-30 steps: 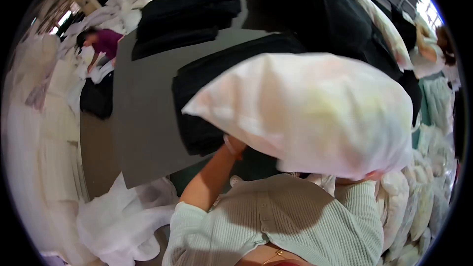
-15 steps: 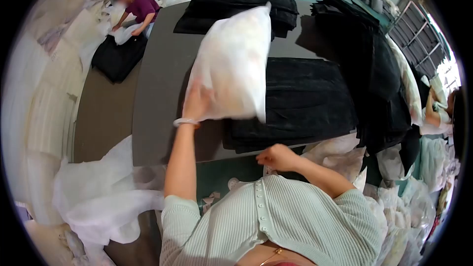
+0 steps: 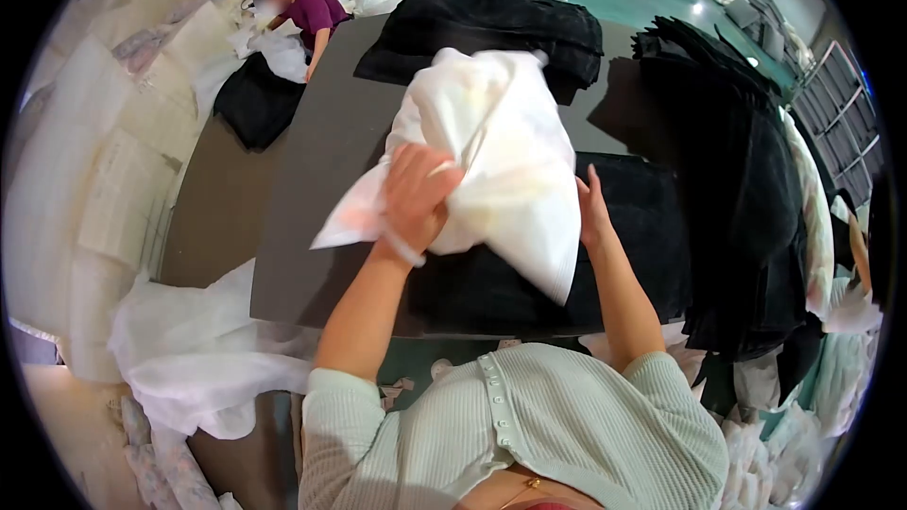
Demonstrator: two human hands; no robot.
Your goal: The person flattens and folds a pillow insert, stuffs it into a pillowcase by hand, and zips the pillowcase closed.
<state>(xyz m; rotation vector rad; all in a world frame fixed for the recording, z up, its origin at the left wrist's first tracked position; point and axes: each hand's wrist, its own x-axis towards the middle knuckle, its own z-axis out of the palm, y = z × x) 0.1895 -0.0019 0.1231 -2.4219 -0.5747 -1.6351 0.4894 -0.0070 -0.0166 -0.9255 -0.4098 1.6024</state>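
Note:
A white, stuffed soft bag (image 3: 505,146) is held over the grey table, creased and twisted, one corner pointing down toward me and another sticking out to the left. My left hand (image 3: 416,196) grips its near left side with bent fingers; a pale bracelet circles that wrist. At the bag's right edge is my right hand (image 3: 592,210), fingers stretched upward and thumb apart. Whether it touches the bag, I cannot tell. Beneath both lies a flat stack of black cloth (image 3: 635,227), partly covered by the bag and the right arm.
The grey table (image 3: 312,170) carries another black stack (image 3: 482,24) at its far side and a tall black pile (image 3: 732,170) on the right. White sheeting (image 3: 203,349) hangs at the near left. A person in a purple top (image 3: 316,14) works at the far left.
The bag has gone from smooth and upright to folded and twisted. My right hand has risen from near my chest to its right side. My left hand has shifted right.

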